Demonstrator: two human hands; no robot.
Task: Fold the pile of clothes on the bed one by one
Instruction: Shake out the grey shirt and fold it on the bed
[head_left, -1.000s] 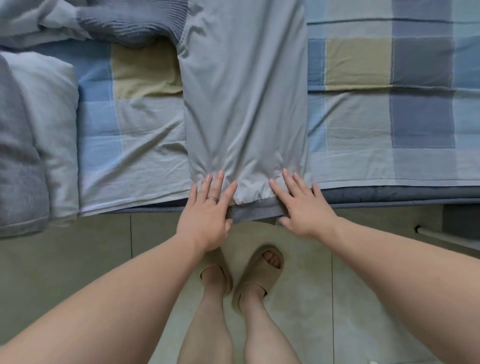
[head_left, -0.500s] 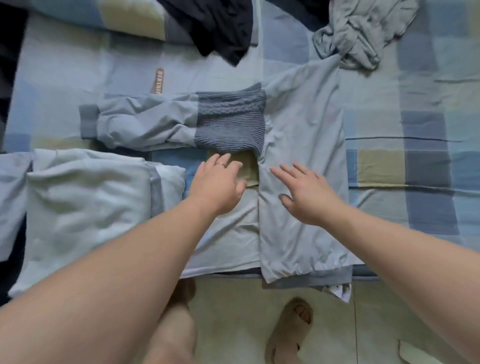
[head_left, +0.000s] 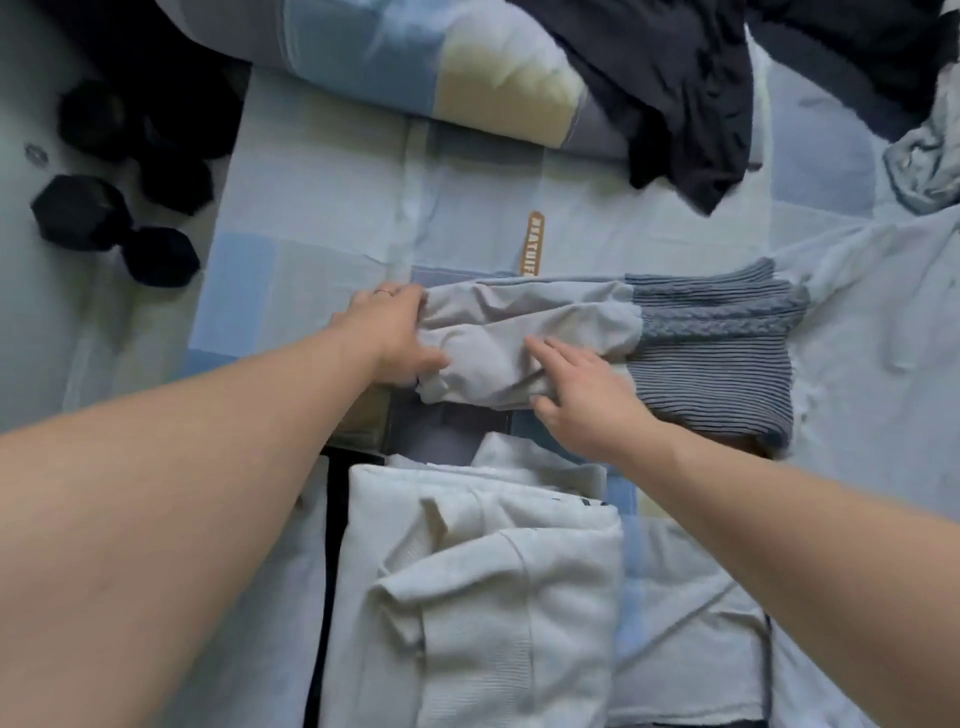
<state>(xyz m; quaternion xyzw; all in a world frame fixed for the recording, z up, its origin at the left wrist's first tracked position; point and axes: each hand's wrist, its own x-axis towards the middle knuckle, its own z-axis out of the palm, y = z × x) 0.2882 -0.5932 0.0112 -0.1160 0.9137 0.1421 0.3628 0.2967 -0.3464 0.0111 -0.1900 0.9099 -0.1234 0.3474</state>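
A light grey top (head_left: 872, 332) with a blue-grey knitted panel (head_left: 717, 343) lies spread on the checked bed sheet (head_left: 322, 208). Its long sleeve (head_left: 524, 322) stretches out to the left. My left hand (head_left: 389, 338) grips the cuff end of that sleeve, thumb on top of the fabric. My right hand (head_left: 576, 395) rests on the sleeve's middle with fingers fairly straight. A stack of folded pale clothes (head_left: 478, 592) lies nearer to me, below both hands.
Dark clothes (head_left: 685, 93) and a crumpled grey garment (head_left: 930, 166) lie at the back right. A rolled checked duvet (head_left: 441, 78) lies along the back. Black dumbbells (head_left: 114, 228) sit on the floor left of the bed.
Both hands left the hem at the bed's edge and reached up and left to the sleeve. My left hand has taken hold of its cuff, and my view swung left.
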